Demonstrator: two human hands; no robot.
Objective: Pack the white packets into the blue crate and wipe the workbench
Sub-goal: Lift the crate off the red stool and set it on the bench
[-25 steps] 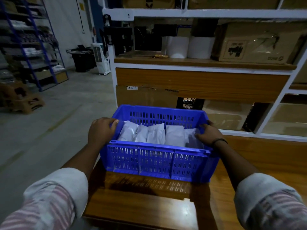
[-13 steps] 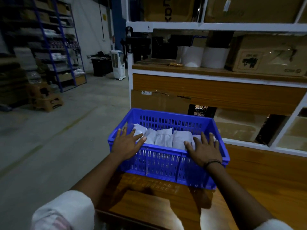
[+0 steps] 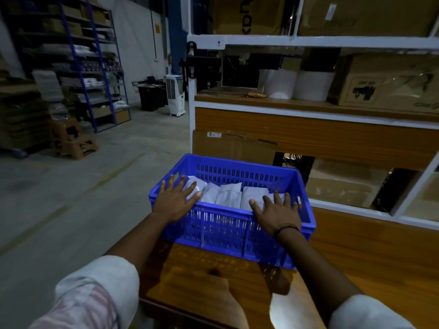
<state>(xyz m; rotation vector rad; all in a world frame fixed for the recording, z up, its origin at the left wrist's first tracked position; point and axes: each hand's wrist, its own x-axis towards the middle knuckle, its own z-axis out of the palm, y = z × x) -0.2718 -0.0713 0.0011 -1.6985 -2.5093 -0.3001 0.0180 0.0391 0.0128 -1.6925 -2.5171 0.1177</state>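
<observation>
Blue plastic, slotted on every side, makes up the crate (image 3: 228,230), which sits on a wooden surface (image 3: 361,262). White packets (image 3: 229,197) stand in a row inside the crate, packed side by side, with their tops below its rim.

Both hands lie flat over the crate's near rim with straight, spread fingers that grip nothing. The left hand (image 3: 174,201) covers the near left corner, its fingertips reaching over the end packet. The right hand (image 3: 276,213), with a dark band at the wrist, covers the near rim toward the right end, its fingers lying over the packets there.

The crate's left end is at the left edge of the surface, and whether it overhangs cannot be told. Bare wood runs from the crate's near wall to the front edge, and more lies to the right of the crate. Just behind the crate stand a cardboard sheet (image 3: 228,147) and a white-framed shelf unit (image 3: 308,119). Left of the crate is open concrete floor (image 3: 71,198).
</observation>
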